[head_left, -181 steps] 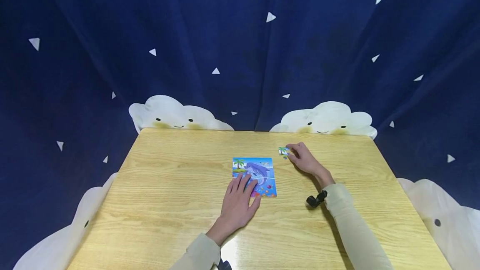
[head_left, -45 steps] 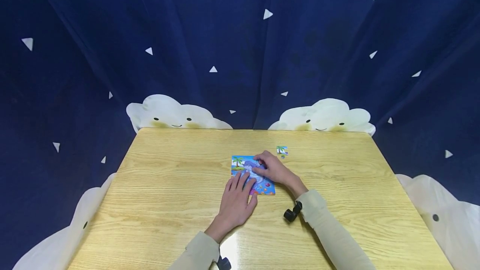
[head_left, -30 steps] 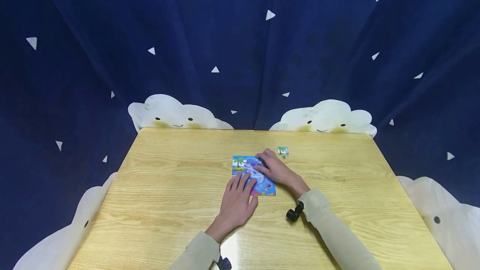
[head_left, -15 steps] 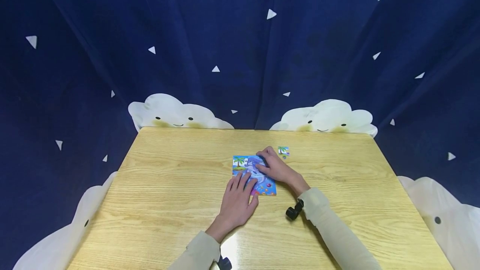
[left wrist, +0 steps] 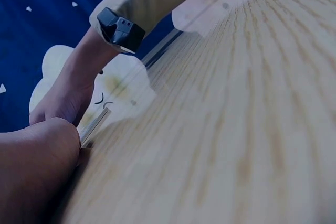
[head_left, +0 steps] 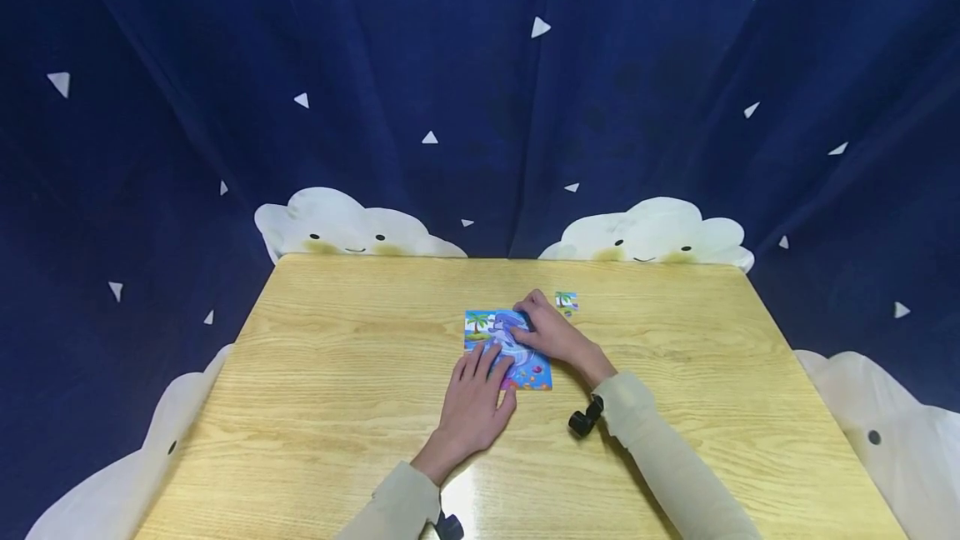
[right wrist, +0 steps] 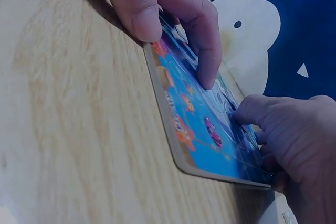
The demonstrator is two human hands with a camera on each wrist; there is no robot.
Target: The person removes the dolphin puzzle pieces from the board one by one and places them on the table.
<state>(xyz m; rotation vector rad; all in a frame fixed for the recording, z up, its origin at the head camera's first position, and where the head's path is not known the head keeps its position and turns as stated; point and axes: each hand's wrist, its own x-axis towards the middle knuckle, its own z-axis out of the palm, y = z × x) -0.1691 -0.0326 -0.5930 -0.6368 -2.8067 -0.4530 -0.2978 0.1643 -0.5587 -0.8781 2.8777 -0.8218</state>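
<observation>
A square jigsaw puzzle [head_left: 528, 363] with a dolphin and a palm tree lies flat on the wooden table. My left hand [head_left: 475, 411] rests on its lower left part, fingers spread and lightly bent. At its upper right my right hand [head_left: 555, 333] bends its thumb and index finger onto the puzzle, the thumb pressing the picture in the right wrist view. Whether a single piece is lifted there is hidden by the fingers. Just beyond the right hand lie a small palm-tree piece [head_left: 566, 300] and a tiny coloured bit [head_left: 567, 313].
The table [head_left: 322, 390] has light wood grain. Behind it hangs a dark blue curtain [head_left: 375, 107] with white triangles and cloud shapes. A black wrist camera [head_left: 585, 419] sits at the right cuff, close above the tabletop.
Six seconds ago the right hand was at the small palm-tree piece; it has since moved left onto the puzzle's upper right. In the last second it shifted only slightly. The left hand stays put.
</observation>
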